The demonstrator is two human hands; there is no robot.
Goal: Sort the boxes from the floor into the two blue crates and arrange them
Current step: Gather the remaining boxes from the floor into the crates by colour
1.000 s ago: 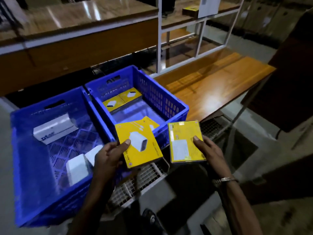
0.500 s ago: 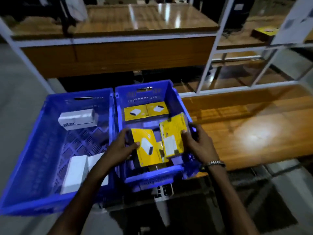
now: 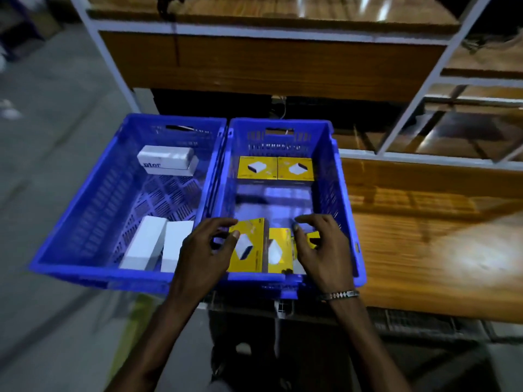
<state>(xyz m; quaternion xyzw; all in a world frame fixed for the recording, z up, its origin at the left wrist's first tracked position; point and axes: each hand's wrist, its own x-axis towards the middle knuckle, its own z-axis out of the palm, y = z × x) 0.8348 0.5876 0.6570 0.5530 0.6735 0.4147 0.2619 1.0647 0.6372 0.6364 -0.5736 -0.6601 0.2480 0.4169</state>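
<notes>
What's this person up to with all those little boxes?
The person is sorting small boxes by colour into two blue crates set side by side. The left crate holds three white boxes. The right crate has two yellow boxes flat at its far end. Both hands are in its near end: the left hand and right hand are settling more yellow boxes there, fingers spread around them.

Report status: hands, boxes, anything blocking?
Left hand and right hand open over yellow boxes at right crate's near end. White boxes in left crate. Nothing blocking.
</notes>
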